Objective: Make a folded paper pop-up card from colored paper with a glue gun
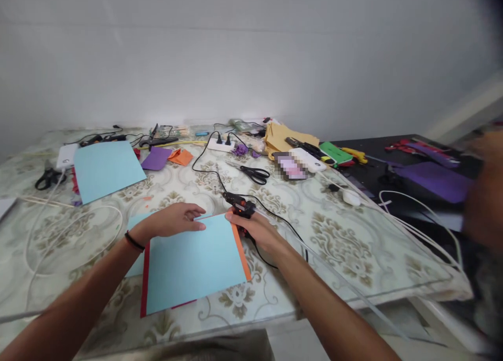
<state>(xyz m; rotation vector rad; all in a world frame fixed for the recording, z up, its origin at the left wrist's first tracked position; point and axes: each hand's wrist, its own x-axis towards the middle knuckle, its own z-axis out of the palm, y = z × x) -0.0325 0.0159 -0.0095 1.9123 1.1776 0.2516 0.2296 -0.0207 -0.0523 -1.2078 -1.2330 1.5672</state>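
R hand (255, 229) is closed round a black glue gun (238, 204), nozzle away from the knuckles, just off the top R corner of the light blue sheet (194, 261). L hand (176, 220) lies flat, fingers (195, 226) together & extended, pinning the sheet's top edge; fingertips nearly meet the gun. Orange paper (241, 251) peeks out under the R thumb side. Best, I'd judge: keep L pressure even, fingertips clear of hot tip, cord (283, 222) slack behind wrist.

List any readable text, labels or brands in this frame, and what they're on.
None readable.
Phone screen: blurred out.
Glue gun in the right hand: no legible marking.
Packets at the table's far edge: print too small.
Blue sheet under the left hand: blank.
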